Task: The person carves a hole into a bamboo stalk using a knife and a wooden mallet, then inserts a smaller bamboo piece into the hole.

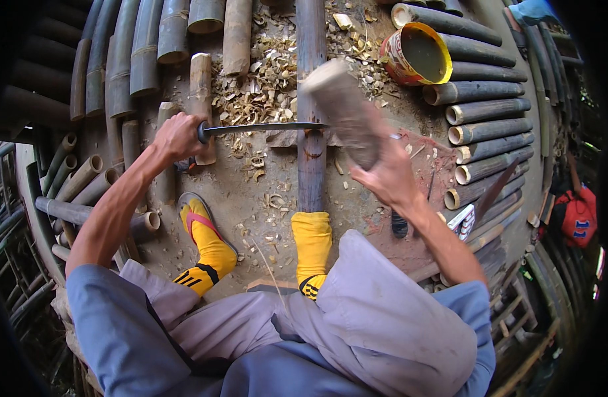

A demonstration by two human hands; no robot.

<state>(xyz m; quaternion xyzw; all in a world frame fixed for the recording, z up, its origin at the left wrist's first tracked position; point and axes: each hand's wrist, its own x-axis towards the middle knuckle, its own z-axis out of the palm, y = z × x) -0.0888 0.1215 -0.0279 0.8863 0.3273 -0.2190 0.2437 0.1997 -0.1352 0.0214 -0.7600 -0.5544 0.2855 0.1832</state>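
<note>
My left hand [177, 137] is closed round the handle of a long, thin-bladed knife [261, 127]. Its blade runs to the right across a dark bamboo pole [312, 182], which lies lengthwise on the floor in front of me. In my right hand [391, 173] is a thick wooden club [343, 112], blurred by motion and raised over the blade's tip, which it hides. A dark block [282, 138] shows under the pole beside the blade. The pole's near end meets my right foot in a yellow sock [312, 241].
Pale wood chips [261, 83] cover the floor ahead. A red and yellow bucket [418, 56] of dark liquid stands far right, beside a row of cut bamboo pieces [492, 132]. More bamboo [145, 53] lies far left. A dark-handled tool [399, 225] rests near my right knee.
</note>
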